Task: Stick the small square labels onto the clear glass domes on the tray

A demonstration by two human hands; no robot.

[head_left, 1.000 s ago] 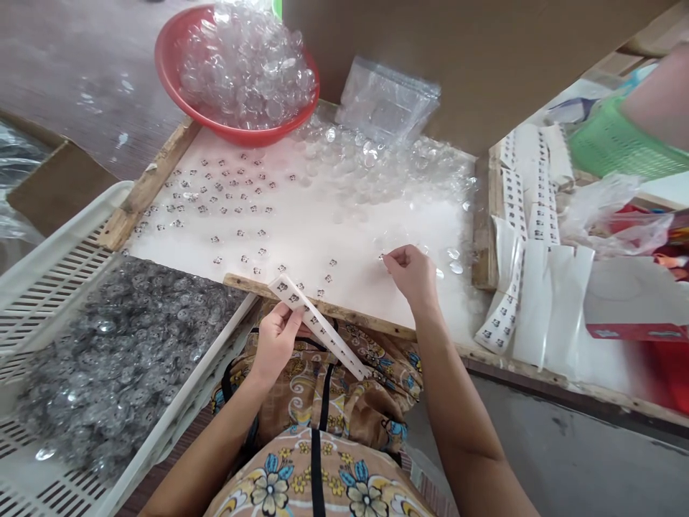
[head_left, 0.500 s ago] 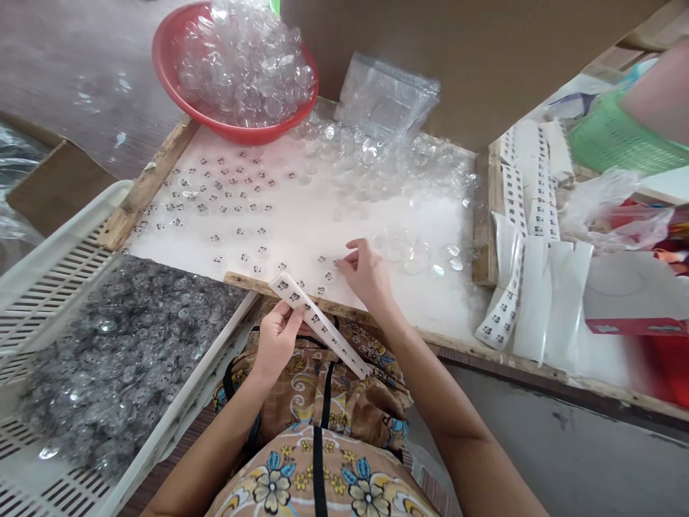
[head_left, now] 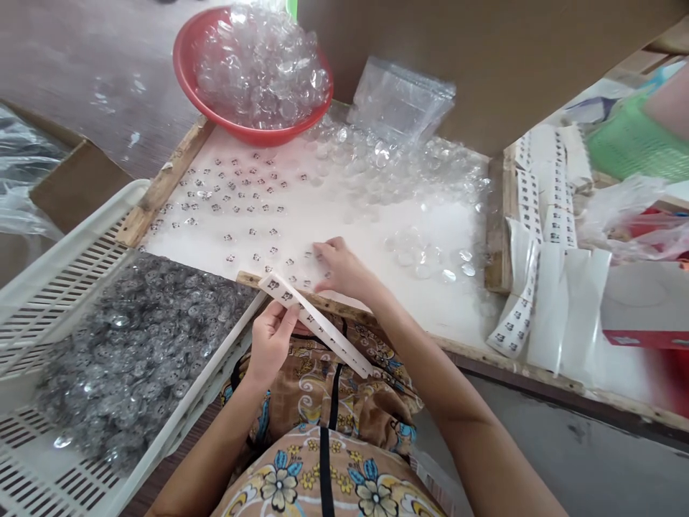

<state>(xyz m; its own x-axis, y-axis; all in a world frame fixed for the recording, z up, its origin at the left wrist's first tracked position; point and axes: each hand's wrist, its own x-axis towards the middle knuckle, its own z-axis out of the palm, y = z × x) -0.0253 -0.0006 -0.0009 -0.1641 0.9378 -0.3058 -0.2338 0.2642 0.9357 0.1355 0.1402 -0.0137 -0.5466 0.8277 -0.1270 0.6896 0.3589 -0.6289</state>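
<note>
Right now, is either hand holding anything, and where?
The left hand pinches a sticker strip near its upper end. For the right hand, I can't tell.

One floral-print dress [head_left: 344,420], brown-orange ground; large cream, yellow-centred blossoms; blue leaves; small yellow flowers; pale scrollwork. One black vertical stripe [head_left: 326,470] down the middle. Further dark bands across the skirt. Forearms bare, sleeves out of view.

Pinching a strip [head_left: 317,324] in the left hand [head_left: 273,341] — reaching over the table [head_left: 339,215] with the right hand [head_left: 347,273], fingers parted, near printed discs [head_left: 273,232]. Facing a bowl [head_left: 252,132] heaped with clear discs [head_left: 263,72], beside a crate [head_left: 86,231].
</note>
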